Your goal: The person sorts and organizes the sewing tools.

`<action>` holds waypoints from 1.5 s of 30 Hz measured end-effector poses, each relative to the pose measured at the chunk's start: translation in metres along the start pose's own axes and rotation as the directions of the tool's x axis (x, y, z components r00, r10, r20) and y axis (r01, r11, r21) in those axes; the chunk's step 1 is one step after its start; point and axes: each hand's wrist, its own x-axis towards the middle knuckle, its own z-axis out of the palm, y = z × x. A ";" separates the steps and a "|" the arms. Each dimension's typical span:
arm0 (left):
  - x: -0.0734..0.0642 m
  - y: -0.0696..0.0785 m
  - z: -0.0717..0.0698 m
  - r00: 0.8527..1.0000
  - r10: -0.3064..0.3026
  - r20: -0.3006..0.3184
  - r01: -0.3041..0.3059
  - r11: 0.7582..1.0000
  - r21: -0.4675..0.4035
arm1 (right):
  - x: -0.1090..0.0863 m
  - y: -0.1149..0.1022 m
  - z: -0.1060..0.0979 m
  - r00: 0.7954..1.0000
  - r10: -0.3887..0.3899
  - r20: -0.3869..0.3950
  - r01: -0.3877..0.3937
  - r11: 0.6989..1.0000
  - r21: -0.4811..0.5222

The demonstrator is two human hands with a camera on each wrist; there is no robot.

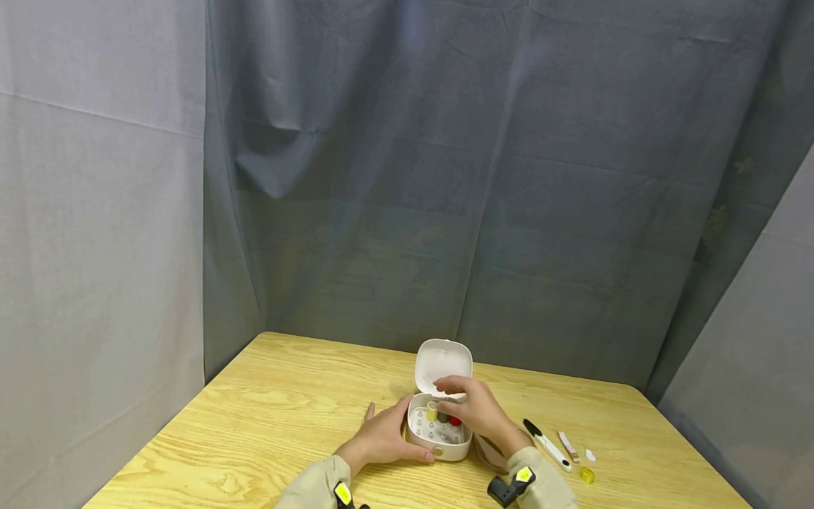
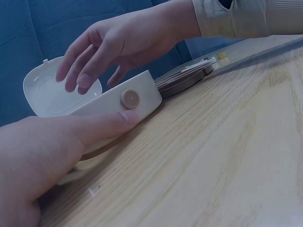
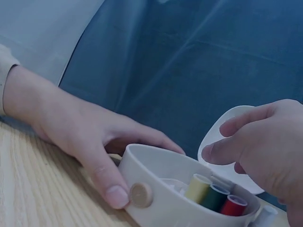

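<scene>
While steadying the white box (image 1: 454,452) between the thumb and fingers of the left hand (image 1: 385,437), held the right hand (image 1: 482,410), with fingers loosely spread, above the thread spools (image 3: 215,198), and judged the box light, stiff and slick, best gripped by opposite walls.

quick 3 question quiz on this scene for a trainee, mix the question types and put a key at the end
1. Multiple choice: in the box, which colour spool stands between the yellow spool and the red spool?
a) purple
b) green
c) orange

2. True or false: the box's lid stands open.

3. Fill in the missing word: the person's ____ hand grips the side of the box.

Key:
1. b, the green spool
2. True
3. left; the left hand has its thumb on the front wall, near the round button
</scene>
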 end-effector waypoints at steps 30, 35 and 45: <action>-0.002 -0.001 -0.001 1.000 -0.002 0.004 0.002 1.000 -0.022 | -0.010 0.023 -0.057 0.979 0.103 -0.173 -0.038 0.939 0.342; -0.002 0.001 -0.002 1.000 0.006 0.004 -0.006 0.999 -0.038 | -0.017 0.033 -0.056 0.970 0.174 -0.171 -0.105 0.931 0.350; -0.002 -0.002 -0.003 1.000 -0.002 0.003 0.002 0.999 -0.037 | -0.023 0.056 -0.048 0.956 0.253 -0.151 -0.181 0.908 0.379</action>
